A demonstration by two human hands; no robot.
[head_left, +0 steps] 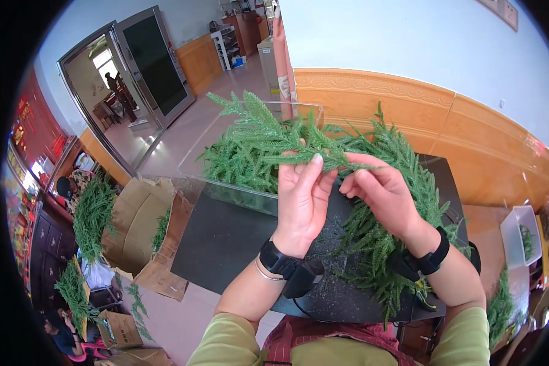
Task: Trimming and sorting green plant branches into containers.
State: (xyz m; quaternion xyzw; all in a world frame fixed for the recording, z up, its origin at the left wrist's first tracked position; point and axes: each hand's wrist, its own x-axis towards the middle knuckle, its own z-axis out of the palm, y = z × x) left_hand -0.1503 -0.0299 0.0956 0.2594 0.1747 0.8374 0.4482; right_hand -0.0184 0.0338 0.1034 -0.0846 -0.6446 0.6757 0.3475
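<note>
A green artificial pine branch [259,119] stretches across in front of me, its feathery tips pointing to the upper left. My left hand [302,201] is closed on it, palm turned up, with the thumb pressing from above. At the branch's right end, my right hand [384,192] pinches a thin sprig between thumb and fingers. Behind the left hand, a clear plastic bin [256,201] holds more greenery. To the right, a heap of similar branches [402,158] covers much of the black table [216,229] and hangs over its near edge. Green bits are scattered on the tabletop.
An opened cardboard box [137,213] stands on the floor at left, with bundles of greenery [94,213] beside it. A person [61,332] sits at the lower left. A wood-panelled wall [372,91] rises behind the table. At far right is another plastic bin [518,229].
</note>
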